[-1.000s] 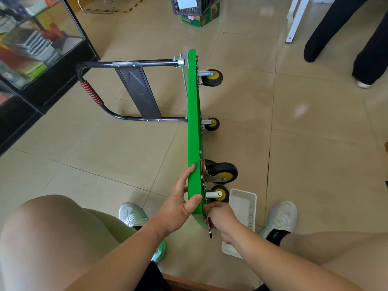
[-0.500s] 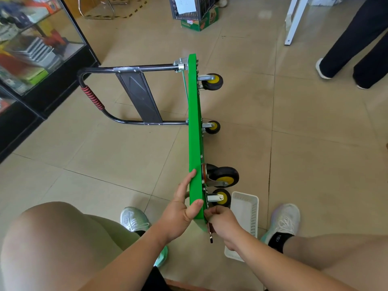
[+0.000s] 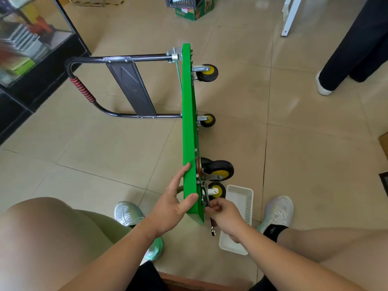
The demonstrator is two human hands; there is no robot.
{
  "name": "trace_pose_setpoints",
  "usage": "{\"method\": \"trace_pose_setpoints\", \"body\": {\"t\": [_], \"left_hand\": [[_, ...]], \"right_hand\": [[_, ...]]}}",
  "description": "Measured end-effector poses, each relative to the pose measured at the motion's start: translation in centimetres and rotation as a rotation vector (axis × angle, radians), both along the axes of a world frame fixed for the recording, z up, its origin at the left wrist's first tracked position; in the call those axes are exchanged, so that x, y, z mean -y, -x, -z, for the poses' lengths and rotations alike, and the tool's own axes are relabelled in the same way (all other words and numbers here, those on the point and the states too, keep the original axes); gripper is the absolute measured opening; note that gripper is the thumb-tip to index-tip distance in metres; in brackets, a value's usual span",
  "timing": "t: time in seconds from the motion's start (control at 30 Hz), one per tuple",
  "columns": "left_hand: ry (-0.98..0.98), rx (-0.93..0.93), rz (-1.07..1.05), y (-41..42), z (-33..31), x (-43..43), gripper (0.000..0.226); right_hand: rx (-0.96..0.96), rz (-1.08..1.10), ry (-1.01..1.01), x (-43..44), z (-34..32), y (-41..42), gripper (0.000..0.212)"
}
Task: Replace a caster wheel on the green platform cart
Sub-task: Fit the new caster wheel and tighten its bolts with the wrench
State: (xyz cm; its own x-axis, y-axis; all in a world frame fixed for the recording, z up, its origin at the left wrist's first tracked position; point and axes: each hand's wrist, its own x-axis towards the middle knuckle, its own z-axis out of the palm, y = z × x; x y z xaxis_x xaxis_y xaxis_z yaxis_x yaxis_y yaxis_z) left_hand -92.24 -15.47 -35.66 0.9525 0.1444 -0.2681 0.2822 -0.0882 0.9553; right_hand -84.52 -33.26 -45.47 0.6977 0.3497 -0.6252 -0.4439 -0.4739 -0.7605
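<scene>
- The platform cart (image 3: 190, 122) stands on its long edge on the floor (image 3: 105, 154), running away from us, with its handle (image 3: 84, 91) lying out to the left.
- To its right stick out the far casters (image 3: 206, 72) and the near casters (image 3: 219, 170).
- Our left hand (image 3: 170, 208) holds the cart's near end from the left. Our right hand (image 3: 225, 217), on the cart's right, grips a tool (image 3: 213, 228) just beside the nearest caster (image 3: 216, 191).
- A tray (image 3: 248, 206) lies on the floor, between the cart and our right shoe (image 3: 277, 211). Our left shoe (image 3: 127, 213) is left of the cart.
- A display cabinet (image 3: 31, 49) stands far left, a box (image 3: 195, 11) behind the cart, another person's legs (image 3: 352, 49) far right.
</scene>
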Motion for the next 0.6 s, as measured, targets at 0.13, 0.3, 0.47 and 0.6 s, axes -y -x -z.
{"method": "trace_pose_setpoints", "body": {"t": [0.13,0.3,0.47,0.6], "left_hand": [[-0.018,0.021,0.016,0.0,0.2,-0.1,0.084],[-0.031,0.038,0.007,-0.4,0.0,-0.5,0.088],[0.071,0.038,-0.029,-0.3,0.2,-1.6,0.089],[0.08,0.029,-0.02,-0.1,0.7,-3.1,0.095]], "right_hand": [[-0.044,0.127,0.066,1.2,2.5,-0.4,0.01],[-0.062,0.247,0.197,1.9,5.5,-2.0,0.021],[-0.089,0.236,0.378,3.3,9.3,-3.5,0.021],[-0.141,0.195,0.505,4.3,12.2,-4.3,0.025]]}}
